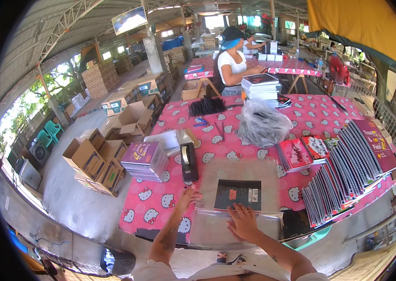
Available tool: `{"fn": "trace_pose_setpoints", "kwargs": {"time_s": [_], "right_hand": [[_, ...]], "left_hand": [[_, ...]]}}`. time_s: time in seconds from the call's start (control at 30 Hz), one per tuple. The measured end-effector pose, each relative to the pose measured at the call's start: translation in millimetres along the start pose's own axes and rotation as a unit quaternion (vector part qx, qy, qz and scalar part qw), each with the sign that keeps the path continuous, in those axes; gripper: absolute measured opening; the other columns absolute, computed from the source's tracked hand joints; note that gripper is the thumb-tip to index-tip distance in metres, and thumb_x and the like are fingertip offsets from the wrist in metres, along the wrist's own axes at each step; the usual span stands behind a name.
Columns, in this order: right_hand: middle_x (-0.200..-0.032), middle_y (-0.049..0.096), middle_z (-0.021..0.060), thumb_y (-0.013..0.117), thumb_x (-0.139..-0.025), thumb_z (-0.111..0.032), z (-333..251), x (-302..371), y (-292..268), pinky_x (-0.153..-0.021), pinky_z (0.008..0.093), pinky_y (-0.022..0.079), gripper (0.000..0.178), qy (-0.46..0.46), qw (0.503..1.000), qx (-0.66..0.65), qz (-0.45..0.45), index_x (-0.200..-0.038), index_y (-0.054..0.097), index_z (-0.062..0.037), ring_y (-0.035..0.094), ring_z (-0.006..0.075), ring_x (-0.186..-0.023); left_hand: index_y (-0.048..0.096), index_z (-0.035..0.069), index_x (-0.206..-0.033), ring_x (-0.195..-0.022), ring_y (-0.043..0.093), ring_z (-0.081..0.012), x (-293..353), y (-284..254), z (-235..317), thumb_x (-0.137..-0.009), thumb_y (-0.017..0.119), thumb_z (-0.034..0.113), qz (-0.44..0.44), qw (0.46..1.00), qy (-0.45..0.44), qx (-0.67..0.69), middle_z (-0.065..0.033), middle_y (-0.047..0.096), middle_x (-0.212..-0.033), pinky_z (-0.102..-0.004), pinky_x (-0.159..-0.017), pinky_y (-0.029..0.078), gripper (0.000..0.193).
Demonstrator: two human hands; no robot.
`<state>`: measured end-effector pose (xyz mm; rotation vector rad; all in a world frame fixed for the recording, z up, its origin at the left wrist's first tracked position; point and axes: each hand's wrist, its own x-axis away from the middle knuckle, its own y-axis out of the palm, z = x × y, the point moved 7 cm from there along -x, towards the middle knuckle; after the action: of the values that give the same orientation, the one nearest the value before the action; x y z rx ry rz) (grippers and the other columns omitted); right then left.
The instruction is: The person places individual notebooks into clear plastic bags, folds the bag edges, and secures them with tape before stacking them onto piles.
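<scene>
A dark spiral notebook (238, 195) with an orange patch and a white label lies on clear plastic sheets (209, 175). My right hand (244, 223) rests on its lower edge, fingers stretched out flat. At the left edge of the plastic is my left hand (188, 198), its fingers apart; whether it has anything small at the fingertips is hard to make out. Just beyond that hand stands a black tape dispenser (189, 169) with a roll in it. Left of the dispenser sits a stack of purple notebooks (144, 161).
Long rows of spiral notebooks (343, 171) line the table's right side, beside red-covered books (296, 154). Crumpled clear plastic (263, 122) and black binding pieces (206, 106) lie farther back. A person (231, 63) works across the pink table (167, 129). Cardboard boxes (85, 154) stand on the left floor.
</scene>
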<state>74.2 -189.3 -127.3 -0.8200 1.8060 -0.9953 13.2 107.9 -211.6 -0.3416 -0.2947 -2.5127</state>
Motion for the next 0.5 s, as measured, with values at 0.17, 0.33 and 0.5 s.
{"fn": "trace_pose_setpoints", "kwargs": {"time_s": [0.17, 0.33, 0.5], "right_hand": [[-0.145, 0.04, 0.0117, 0.062, -0.087, -0.044, -17, -15, 8, -0.107, 0.0588, 0.028, 0.061, 0.026, 0.998, 0.059, -0.027, -0.139, 0.049, -0.0156, 0.036, 0.0299, -0.134], [-0.144, 0.043, 0.0095, 0.067, -0.084, -0.042, -1, -13, 12, -0.107, 0.0593, 0.029, 0.061, 0.086, 0.995, 0.056, 0.003, -0.137, 0.051, -0.0179, 0.039, 0.0282, -0.133], [-0.142, 0.044, 0.0075, 0.07, -0.081, -0.038, -12, -24, 10, -0.109, 0.0597, 0.029, 0.059, 0.096, 0.995, 0.037, -0.008, -0.135, 0.053, -0.0206, 0.04, 0.0278, -0.133]], "left_hand": [[0.064, 0.002, -0.106, -0.083, 0.065, -0.0159, -14, -34, 45, -0.095, 0.063, 0.023, 0.036, 0.975, 0.216, 0.048, -0.0075, 0.068, -0.088, -0.0292, -0.072, 0.05, 0.024], [0.066, -0.002, -0.095, -0.074, 0.064, -0.0154, -44, 88, 148, -0.094, 0.063, 0.018, 0.02, 0.92, 0.321, -0.225, -0.0069, 0.067, -0.077, -0.0287, -0.067, 0.05, 0.021], [0.063, -0.004, -0.081, -0.08, 0.065, -0.0342, -133, 180, 109, -0.087, 0.06, 0.012, -0.14, 0.761, 0.384, -0.504, -0.0185, 0.067, -0.087, -0.0426, -0.074, 0.051, 0.017]]}}
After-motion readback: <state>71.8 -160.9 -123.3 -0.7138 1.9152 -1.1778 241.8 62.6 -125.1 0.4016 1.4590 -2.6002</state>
